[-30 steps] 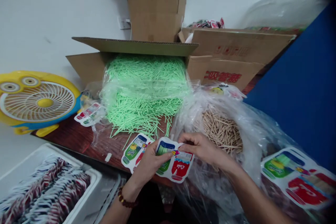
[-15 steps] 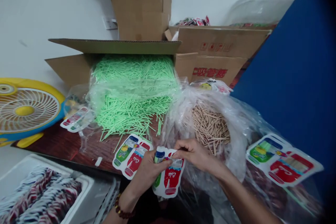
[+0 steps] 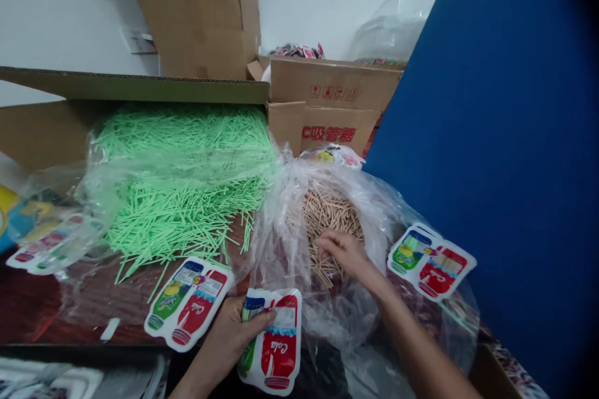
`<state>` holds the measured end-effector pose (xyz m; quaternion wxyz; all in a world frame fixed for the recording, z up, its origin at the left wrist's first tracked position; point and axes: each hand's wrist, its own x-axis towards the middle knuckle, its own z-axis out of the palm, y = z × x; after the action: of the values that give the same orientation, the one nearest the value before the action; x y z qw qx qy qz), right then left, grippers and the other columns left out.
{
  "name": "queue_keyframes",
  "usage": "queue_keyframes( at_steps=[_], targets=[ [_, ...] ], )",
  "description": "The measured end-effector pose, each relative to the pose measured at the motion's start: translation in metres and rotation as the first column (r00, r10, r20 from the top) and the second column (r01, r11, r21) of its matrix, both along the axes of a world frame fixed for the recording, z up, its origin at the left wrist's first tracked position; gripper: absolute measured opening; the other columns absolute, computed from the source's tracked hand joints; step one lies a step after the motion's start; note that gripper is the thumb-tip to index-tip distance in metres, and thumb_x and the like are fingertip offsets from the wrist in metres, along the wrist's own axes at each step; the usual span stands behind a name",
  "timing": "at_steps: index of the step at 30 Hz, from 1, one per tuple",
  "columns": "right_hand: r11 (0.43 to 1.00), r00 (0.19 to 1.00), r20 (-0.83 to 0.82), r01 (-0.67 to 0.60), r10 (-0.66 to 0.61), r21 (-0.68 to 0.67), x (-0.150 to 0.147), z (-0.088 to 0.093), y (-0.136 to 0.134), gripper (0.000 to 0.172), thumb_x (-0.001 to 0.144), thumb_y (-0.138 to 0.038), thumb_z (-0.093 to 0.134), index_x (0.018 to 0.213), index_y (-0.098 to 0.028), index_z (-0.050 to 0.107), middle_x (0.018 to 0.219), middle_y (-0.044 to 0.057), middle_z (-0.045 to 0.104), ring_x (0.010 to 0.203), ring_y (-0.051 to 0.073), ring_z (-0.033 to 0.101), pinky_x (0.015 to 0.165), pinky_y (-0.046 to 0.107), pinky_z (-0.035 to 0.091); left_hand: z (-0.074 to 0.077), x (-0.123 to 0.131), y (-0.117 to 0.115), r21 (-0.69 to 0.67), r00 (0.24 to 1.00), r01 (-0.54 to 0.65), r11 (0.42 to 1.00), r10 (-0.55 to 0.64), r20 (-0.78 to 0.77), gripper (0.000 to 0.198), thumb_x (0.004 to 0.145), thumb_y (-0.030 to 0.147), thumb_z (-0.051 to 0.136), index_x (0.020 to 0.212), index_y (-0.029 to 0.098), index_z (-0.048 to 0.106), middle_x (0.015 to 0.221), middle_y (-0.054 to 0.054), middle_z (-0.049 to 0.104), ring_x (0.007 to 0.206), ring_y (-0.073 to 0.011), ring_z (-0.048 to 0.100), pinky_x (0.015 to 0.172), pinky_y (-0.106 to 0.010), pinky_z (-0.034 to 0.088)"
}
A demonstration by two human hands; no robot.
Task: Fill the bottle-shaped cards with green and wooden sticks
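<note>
My left hand (image 3: pixel 238 330) grips a bottle-shaped candy packet (image 3: pixel 281 346) printed with a red cola bottle and a green bottle, thumb across its front. Over a pile of thin brown sticks (image 3: pixel 330 212) in a clear plastic bag (image 3: pixel 281 230), my right hand (image 3: pixel 344 252) has its fingers curled down; what lies between the fingertips is hidden. A matching packet (image 3: pixel 189 302) lies on the dark table just beyond my left hand. Another packet (image 3: pixel 430 262) rests on the plastic to the right of my right forearm.
Bright green sticks (image 3: pixel 187 212) spill from an open carton (image 3: pixel 42 131) at the left. Behind stand a brown box (image 3: pixel 201 19) and a carton with red print (image 3: pixel 337 84). A blue panel (image 3: pixel 491 156) borders the right. A white bin (image 3: pixel 70 380) sits low left.
My right hand has left the packet's top and moved out over the brown sticks. My left hand still holds the packet. The view has turned right.
</note>
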<state>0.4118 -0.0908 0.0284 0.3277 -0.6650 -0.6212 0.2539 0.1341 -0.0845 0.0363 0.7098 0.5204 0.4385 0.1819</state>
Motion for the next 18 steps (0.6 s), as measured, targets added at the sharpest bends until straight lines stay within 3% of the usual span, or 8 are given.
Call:
queue_keyframes(
  at_steps=[2, 6, 12, 16, 18],
  targets=[
    [0.987, 0.938, 0.316, 0.157, -0.142, -0.022, 0.032, -0.004, 0.012, 0.028, 0.093, -0.029, 0.039, 0.08, -0.018, 0.061, 0.075, 0.001, 0.065, 0.07, 0.013, 0.059, 0.064, 0.022, 0.04, 0.0, 0.001, -0.001, 0.028, 1.0, 0.011, 1.0, -0.011, 0.003, 0.023, 0.072, 0.036, 0.072, 0.074, 0.013, 0.069, 0.07, -0.003, 0.07, 0.064, -0.0172, 0.062, 0.06, -0.023, 0.049],
    [0.976, 0.84, 0.515, 0.214, -0.169, -0.028, 0.065, -0.009, 0.026, 0.025, 0.087, -0.015, 0.04, 0.085, -0.018, 0.065, 0.08, 0.005, 0.066, 0.074, 0.017, 0.058, 0.065, 0.026, 0.037, -0.003, 0.003, -0.002, 0.064, 1.0, 0.019, 0.998, -0.019, -0.005, 0.025, 0.068, 0.037, 0.075, 0.072, 0.013, 0.069, 0.069, -0.003, 0.07, 0.066, -0.0181, 0.062, 0.062, -0.023, 0.049],
    [0.996, 0.724, 0.69, 0.079, -0.029, -0.04, 0.067, -0.012, 0.029, 0.028, 0.084, -0.011, 0.047, 0.097, -0.022, 0.069, 0.103, 0.01, 0.061, 0.1, 0.025, 0.05, 0.084, 0.034, 0.035, -0.008, -0.001, -0.002, -0.01, 0.995, -0.098, 0.995, 0.098, 0.026, 0.033, 0.062, 0.045, 0.078, 0.069, 0.014, 0.07, 0.066, -0.004, 0.071, 0.061, -0.0189, 0.063, 0.058, -0.024, 0.05],
    [0.998, 0.537, 0.843, -0.055, 0.034, -0.005, 0.072, -0.016, 0.037, 0.027, 0.087, -0.016, 0.048, 0.102, -0.026, 0.068, 0.119, 0.011, 0.054, 0.11, 0.028, 0.044, 0.093, 0.042, 0.03, 0.002, 0.001, -0.006, -0.022, 0.986, -0.168, 0.986, 0.168, 0.013, 0.034, 0.058, 0.046, 0.079, 0.066, 0.014, 0.07, 0.063, -0.005, 0.071, 0.059, -0.0198, 0.064, 0.056, -0.024, 0.05],
    [0.992, 0.483, 0.874, -0.124, 0.05, 0.011, 0.075, -0.019, 0.041, 0.024, 0.088, -0.018, 0.05, 0.101, -0.027, 0.068, 0.126, 0.01, 0.051, 0.114, 0.028, 0.041, 0.097, 0.045, 0.028, 0.005, 0.002, -0.006, -0.027, 0.986, -0.164, 0.986, 0.164, 0.013, 0.034, 0.056, 0.045, 0.081, 0.066, 0.014, 0.071, 0.064, -0.005, 0.072, 0.059, -0.0205, 0.064, 0.056, -0.025, 0.051]
  ],
)
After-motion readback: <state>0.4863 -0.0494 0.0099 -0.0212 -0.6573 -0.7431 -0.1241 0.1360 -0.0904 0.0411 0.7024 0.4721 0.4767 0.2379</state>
